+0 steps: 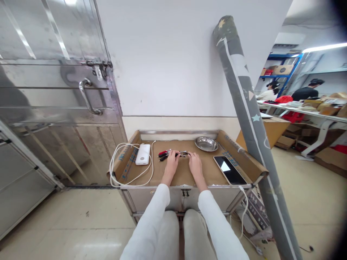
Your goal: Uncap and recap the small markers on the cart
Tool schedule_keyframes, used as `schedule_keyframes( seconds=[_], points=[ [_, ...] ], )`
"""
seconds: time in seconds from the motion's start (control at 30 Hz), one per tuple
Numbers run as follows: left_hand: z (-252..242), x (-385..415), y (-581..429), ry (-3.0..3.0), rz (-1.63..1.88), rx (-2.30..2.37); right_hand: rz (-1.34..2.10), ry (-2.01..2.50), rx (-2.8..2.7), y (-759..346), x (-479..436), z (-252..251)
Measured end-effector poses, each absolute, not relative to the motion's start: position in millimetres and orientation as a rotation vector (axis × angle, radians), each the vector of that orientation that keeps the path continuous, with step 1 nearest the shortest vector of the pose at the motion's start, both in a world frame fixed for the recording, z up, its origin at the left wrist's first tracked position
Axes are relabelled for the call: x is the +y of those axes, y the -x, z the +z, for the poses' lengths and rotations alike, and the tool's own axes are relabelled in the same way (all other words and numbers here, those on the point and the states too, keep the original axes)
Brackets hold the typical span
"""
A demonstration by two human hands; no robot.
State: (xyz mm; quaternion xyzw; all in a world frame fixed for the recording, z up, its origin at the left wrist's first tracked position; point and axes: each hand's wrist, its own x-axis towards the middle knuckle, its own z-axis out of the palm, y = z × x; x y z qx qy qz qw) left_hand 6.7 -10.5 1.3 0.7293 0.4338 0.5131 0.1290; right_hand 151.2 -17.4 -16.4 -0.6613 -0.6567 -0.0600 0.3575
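Observation:
Several pens (164,153), red and black, lie in a loose bunch on the brown cardboard-lined top (159,177) of a small metal cabinet. My left hand (171,163) rests at the right end of this bunch, its fingers closed on a black pen. A short gap away, my right hand (195,164) is pinched together, with a small dark tip at its fingers that is too small to name. Thin pen ends show between the two hands. Beyond my right hand sits a round metal dish (206,143).
A white power bank (143,154) with a looped white cable (111,169) lies at left. At right lies a phone (230,170) with a cable hanging down. A tall grey patterned roll (245,90) leans beside the cabinet. Two people sit in the background right.

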Motion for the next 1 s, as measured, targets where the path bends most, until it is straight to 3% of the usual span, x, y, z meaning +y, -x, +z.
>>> schedule_keyframes(
  seconds=[0.2, 0.4, 0.67, 1.0],
  points=[
    [-8, -1, -13, -2.299, 1.165, 1.164, -0.196, 1.679, -1.688, -152, -14, -17],
    [-9, 1, -14, -2.448, 0.905, 1.382, -0.173, 1.638, -1.725, -152, -12, -20],
    [-3, -5, -16, -2.493, 0.953, 1.614, -0.099, 1.568, -1.814, -153, -9, -21],
    [-2, -8, -14, -2.407, 1.149, 1.124, -0.034, 1.534, -1.902, -153, -3, -27]
  ],
)
